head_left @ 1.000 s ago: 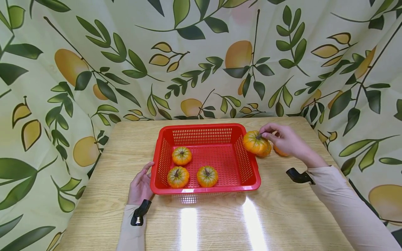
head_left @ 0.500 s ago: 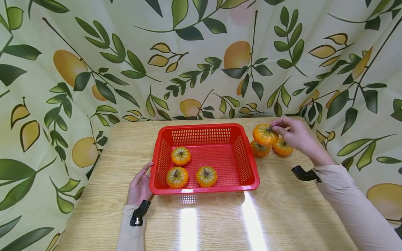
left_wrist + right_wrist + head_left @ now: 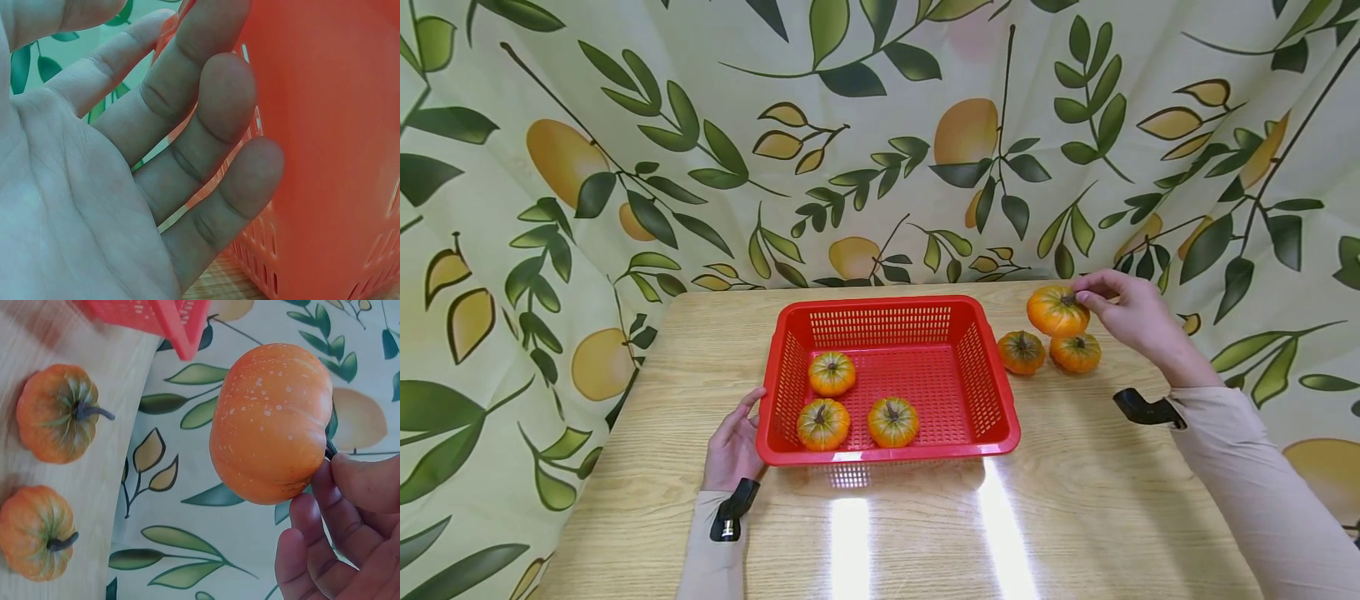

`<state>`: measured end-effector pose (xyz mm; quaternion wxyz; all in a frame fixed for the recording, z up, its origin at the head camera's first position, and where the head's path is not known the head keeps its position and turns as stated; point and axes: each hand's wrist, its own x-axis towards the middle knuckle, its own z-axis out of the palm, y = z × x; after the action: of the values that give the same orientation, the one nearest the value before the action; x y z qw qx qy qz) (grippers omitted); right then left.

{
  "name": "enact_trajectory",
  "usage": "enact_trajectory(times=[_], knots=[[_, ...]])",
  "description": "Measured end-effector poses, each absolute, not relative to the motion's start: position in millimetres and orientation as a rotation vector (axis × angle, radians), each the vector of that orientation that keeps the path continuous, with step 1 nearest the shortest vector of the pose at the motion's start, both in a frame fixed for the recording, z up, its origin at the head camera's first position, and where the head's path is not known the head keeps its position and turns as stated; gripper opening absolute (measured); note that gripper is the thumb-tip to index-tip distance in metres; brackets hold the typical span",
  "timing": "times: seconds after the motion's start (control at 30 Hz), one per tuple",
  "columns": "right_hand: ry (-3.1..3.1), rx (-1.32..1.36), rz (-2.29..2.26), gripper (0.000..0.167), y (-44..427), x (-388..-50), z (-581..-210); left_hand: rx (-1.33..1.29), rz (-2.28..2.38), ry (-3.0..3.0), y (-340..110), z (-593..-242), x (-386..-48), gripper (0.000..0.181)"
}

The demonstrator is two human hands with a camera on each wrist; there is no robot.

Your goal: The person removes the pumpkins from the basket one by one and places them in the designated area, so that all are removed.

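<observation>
My right hand (image 3: 1131,315) pinches the dark stem of a small orange pumpkin (image 3: 1057,311) between thumb and fingers. In the right wrist view this held pumpkin (image 3: 272,422) hangs clear of the table, its speckled side showing. Below it, two more pumpkins stand on the table right of the basket, a nearer-basket pumpkin (image 3: 1022,352) and a right-hand pumpkin (image 3: 1076,354). At the left end of the red plastic basket (image 3: 891,456) is my left hand (image 3: 733,450), fingers (image 3: 228,100) extended against its outer wall. Three pumpkins sit inside the basket, toward its left side.
The wooden table (image 3: 917,533) extends in front of the basket and to both sides. A leaf-and-fruit patterned cloth (image 3: 880,150) hangs behind the table and along its left and right sides.
My right hand has carried the pumpkin from beside the basket's right rim rightward and slightly up, uncovering the two pumpkins on the table. My left hand stays at the basket.
</observation>
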<state>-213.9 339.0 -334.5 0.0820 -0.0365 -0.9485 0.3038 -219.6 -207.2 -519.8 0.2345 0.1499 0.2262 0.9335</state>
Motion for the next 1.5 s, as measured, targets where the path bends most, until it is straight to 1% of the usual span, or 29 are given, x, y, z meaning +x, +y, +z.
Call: enact_trajectory(times=[0.3, 0.57, 1.07, 1.3, 1.5], knots=[[-2.809, -0.142, 0.888, 0.026, 357, -215, -338, 0.456, 2.555, 0.584, -208, -523, -221, 0.053], [-2.838, -0.258, 0.905, 0.036, 375, -211, -342, 0.441, 2.549, 0.598, -209, -523, -220, 0.052], [-2.809, -0.421, 0.96, 0.045, 406, -208, -351, 0.459, 2.549, 0.587, -208, -523, -220, 0.055], [-2.746, -0.456, 0.917, 0.043, 418, -206, -356, 0.462, 2.548, 0.586, -208, -523, -221, 0.054], [-2.731, -0.518, 0.959, 0.046, 427, -204, -362, 0.462, 2.544, 0.586, -208, -522, -221, 0.054]])
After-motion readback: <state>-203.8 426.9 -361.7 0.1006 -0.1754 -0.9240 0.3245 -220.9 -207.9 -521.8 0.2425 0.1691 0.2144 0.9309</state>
